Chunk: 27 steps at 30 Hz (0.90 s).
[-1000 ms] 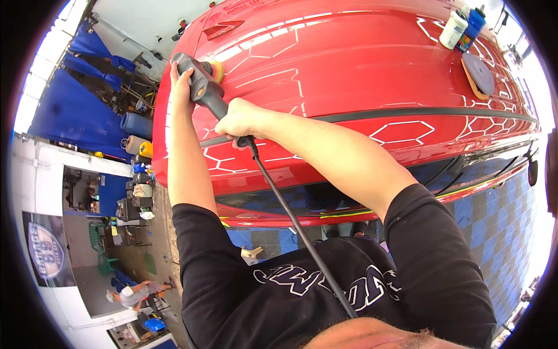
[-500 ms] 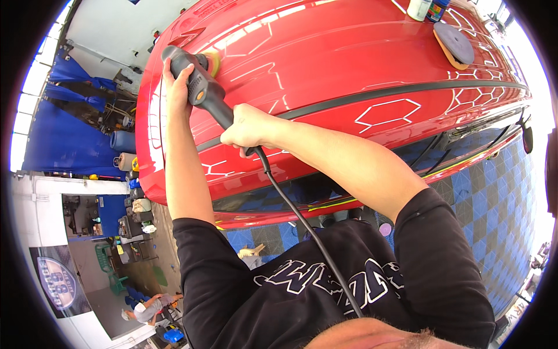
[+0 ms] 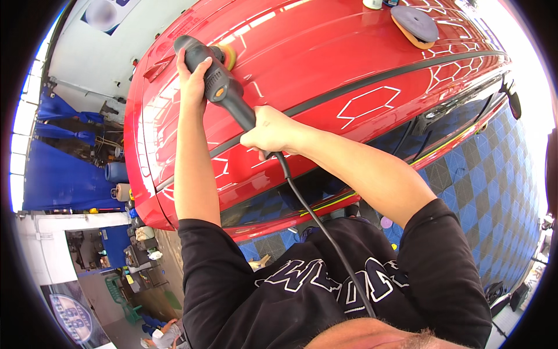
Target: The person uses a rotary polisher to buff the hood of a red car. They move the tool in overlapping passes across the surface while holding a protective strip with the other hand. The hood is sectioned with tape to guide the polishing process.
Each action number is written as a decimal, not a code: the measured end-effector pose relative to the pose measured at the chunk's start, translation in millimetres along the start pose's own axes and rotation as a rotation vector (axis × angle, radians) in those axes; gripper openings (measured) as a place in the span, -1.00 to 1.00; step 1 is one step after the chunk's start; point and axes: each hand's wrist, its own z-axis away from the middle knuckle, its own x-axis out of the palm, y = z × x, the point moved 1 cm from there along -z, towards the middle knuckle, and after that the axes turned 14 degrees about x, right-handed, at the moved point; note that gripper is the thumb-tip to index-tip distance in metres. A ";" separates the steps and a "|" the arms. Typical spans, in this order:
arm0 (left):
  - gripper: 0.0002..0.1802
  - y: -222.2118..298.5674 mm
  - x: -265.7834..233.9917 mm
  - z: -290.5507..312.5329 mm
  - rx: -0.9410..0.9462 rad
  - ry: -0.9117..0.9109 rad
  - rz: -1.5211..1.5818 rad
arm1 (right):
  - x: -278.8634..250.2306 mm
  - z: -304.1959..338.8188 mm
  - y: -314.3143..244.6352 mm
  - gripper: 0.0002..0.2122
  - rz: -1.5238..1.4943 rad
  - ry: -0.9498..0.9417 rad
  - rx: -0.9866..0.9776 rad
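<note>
A black corded car polisher point(image 3: 224, 87) lies across the glossy red car roof point(image 3: 302, 55). Its yellow foam pad point(image 3: 228, 57) sits against the paint near the roof's left end. My left hand point(image 3: 193, 78) grips the polisher's head, fingers and thumb wrapped around the housing. Around the rear handle, my right hand point(image 3: 270, 131) is closed. From that handle a black power cord point(image 3: 317, 218) runs down over my shirt front. The pad's working face is hidden against the roof.
A grey-backed orange polishing pad point(image 3: 415, 26) rests on the roof at upper right, with bottles point(image 3: 372, 3) beside it. A black trim strip point(image 3: 349, 84) crosses the roof. Blue and grey floor tiles point(image 3: 476, 174) lie right; jugs and canisters point(image 3: 120, 191) stand left.
The polisher and both hands sit slightly farther right in the picture. The view has shifted, so the pad and bottles at upper right appear farther left and higher. Both grips are unchanged.
</note>
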 end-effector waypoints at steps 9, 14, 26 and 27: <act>0.10 9.3 93.0 1.1 -0.033 -0.168 0.049 | -53.3 43.8 18.5 -0.85 -0.184 0.084 -0.031; 0.10 -0.1 132.3 -10.2 0.004 -0.254 0.093 | -77.3 55.4 21.2 -0.85 -0.190 0.172 -0.072; -0.22 -6.4 130.4 70.6 0.475 -0.504 -0.417 | -154.1 75.9 10.1 -0.76 -0.265 0.297 -0.033; -0.25 2.3 118.7 83.1 0.478 -0.490 -0.420 | -164.3 76.8 4.9 -0.75 -0.254 0.314 -0.021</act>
